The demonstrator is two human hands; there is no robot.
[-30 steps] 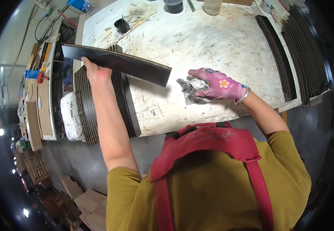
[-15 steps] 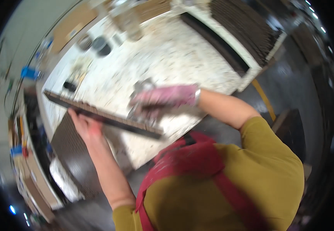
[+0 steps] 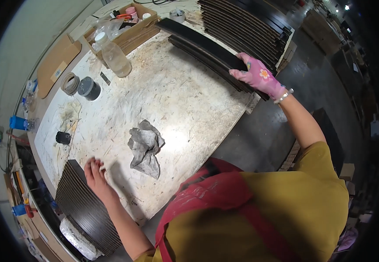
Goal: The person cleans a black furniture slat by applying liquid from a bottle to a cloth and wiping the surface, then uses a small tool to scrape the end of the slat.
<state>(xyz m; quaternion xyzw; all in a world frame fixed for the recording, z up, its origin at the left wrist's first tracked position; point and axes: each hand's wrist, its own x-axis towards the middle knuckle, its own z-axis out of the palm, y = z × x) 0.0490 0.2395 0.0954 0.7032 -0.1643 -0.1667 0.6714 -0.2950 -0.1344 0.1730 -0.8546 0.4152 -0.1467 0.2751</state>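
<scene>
My right hand (image 3: 261,77), in a pink flowered glove, grips a long black strip (image 3: 198,39) near its near end, thumb on one side and fingers on the other. The strip lies over other dark strips (image 3: 207,60) at the table's right. My bare left hand (image 3: 97,178) hovers beside a stack of dark strips (image 3: 86,209) at the left edge, its fingers loosely bent and nothing in them. Between the hands, a crumpled grey cloth (image 3: 146,148) rests on the stained white table (image 3: 189,118).
Another tall stack of dark strips (image 3: 242,30) stands at the far right. Along the back are a cardboard box (image 3: 132,39) of supplies, a clear bottle (image 3: 116,59), a dark jar (image 3: 89,88) and a tape roll (image 3: 69,84). A small black cap (image 3: 62,138) sits at the left.
The strip my left hand held up is out of that hand. My right hand has let go of the cloth, which lies on the table, and has moved right onto another strip.
</scene>
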